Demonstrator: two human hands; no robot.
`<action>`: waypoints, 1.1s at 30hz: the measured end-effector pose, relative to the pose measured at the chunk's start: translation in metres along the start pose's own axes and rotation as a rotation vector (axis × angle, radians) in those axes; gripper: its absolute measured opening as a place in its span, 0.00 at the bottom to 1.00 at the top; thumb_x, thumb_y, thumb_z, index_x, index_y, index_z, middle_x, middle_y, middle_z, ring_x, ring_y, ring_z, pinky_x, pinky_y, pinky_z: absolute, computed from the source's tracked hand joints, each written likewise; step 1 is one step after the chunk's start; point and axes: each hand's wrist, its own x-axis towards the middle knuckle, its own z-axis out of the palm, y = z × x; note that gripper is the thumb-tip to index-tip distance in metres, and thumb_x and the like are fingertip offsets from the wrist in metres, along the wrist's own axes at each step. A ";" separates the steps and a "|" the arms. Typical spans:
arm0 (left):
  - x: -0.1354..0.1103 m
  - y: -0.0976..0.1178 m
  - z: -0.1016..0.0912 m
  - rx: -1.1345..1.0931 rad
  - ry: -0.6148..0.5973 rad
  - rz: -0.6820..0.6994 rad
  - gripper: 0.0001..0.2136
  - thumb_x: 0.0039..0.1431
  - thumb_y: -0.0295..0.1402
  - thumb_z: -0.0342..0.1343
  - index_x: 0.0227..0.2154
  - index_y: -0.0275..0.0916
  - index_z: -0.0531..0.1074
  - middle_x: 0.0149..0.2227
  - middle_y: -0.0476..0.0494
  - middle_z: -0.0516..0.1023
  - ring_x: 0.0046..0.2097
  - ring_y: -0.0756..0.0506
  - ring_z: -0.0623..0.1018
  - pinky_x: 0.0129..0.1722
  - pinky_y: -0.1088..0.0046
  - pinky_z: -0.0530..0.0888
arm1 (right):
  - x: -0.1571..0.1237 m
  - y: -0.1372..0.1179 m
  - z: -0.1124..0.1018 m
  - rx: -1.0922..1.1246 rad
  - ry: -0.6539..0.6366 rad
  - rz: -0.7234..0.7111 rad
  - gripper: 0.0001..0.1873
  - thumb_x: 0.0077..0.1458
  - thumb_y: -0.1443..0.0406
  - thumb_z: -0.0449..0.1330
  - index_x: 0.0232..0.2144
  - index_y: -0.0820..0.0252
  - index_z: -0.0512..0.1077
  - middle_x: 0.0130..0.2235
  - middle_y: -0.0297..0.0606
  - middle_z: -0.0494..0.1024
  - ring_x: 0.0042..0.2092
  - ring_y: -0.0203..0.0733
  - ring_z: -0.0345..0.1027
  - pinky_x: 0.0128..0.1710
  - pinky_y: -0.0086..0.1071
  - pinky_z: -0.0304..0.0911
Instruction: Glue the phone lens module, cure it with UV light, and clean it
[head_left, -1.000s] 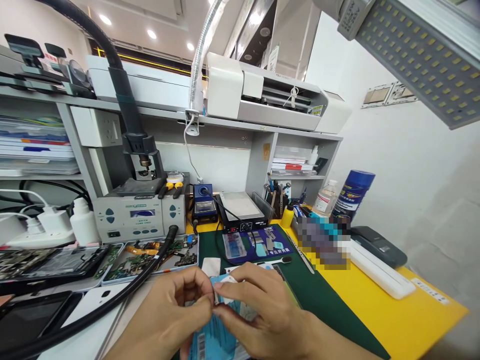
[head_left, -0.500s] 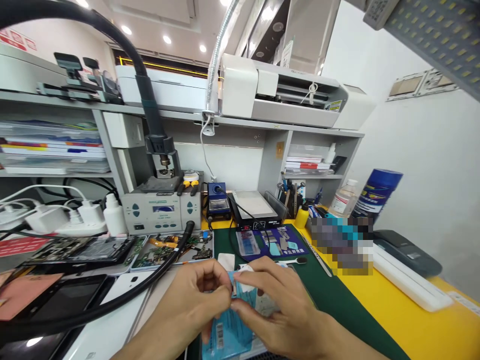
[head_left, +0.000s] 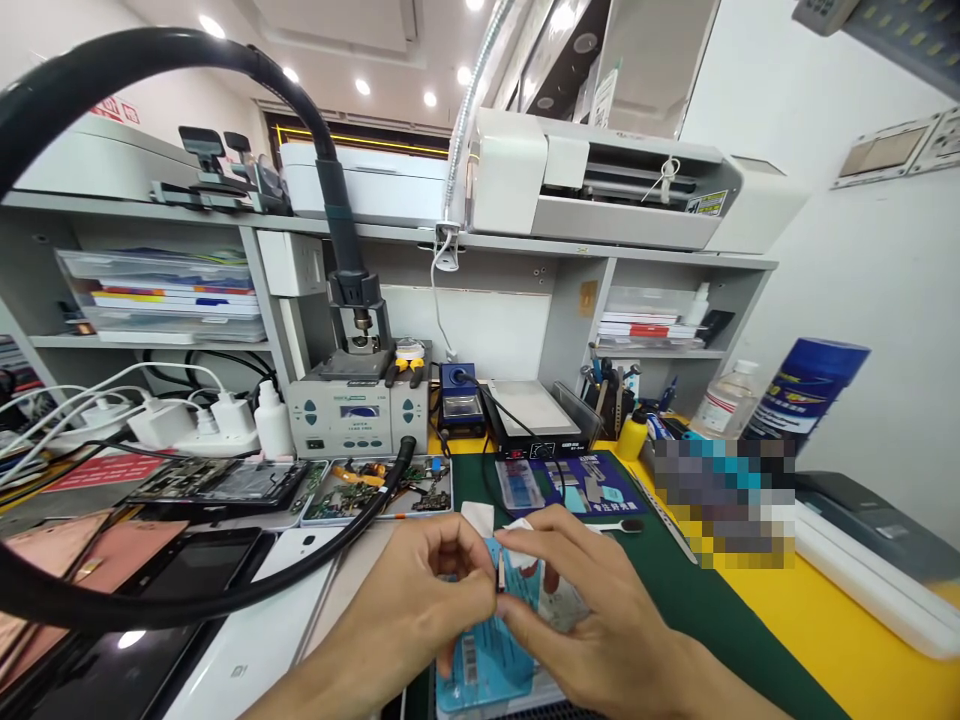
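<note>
Both hands meet at 6 o'clock over the green mat (head_left: 675, 610): the left hand (head_left: 420, 610) and right hand (head_left: 592, 620) each have fingers pinched shut on a tiny dark part (head_left: 500, 578) between the fingertips. A blue packet (head_left: 484, 660) lies just under them, and a parts tray (head_left: 382, 490) sits at 11 o'clock, near the left hand.

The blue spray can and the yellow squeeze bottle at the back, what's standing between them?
In the head view, a clear liquid bottle stands between the blue spray can and the yellow squeeze bottle.
</note>
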 end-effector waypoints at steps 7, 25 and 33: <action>-0.004 0.003 0.000 0.080 0.038 0.017 0.03 0.47 0.29 0.57 0.25 0.38 0.68 0.23 0.56 0.67 0.17 0.57 0.64 0.14 0.83 0.63 | -0.004 0.004 -0.001 0.070 -0.089 0.104 0.31 0.52 0.65 0.67 0.58 0.57 0.64 0.42 0.41 0.71 0.35 0.40 0.68 0.31 0.33 0.69; -0.003 0.004 0.001 -0.310 -0.055 -0.026 0.07 0.49 0.34 0.60 0.24 0.36 0.69 0.18 0.52 0.69 0.15 0.56 0.64 0.12 0.82 0.67 | 0.006 0.000 -0.005 0.433 -0.097 0.435 0.09 0.53 0.65 0.68 0.38 0.57 0.76 0.35 0.35 0.73 0.30 0.34 0.69 0.27 0.27 0.67; -0.001 0.005 0.004 -0.322 -0.043 -0.055 0.08 0.46 0.34 0.62 0.23 0.36 0.70 0.17 0.52 0.71 0.13 0.56 0.65 0.12 0.82 0.67 | 0.004 0.000 -0.003 0.335 -0.037 0.241 0.08 0.54 0.69 0.66 0.38 0.57 0.75 0.34 0.36 0.73 0.29 0.34 0.66 0.25 0.25 0.65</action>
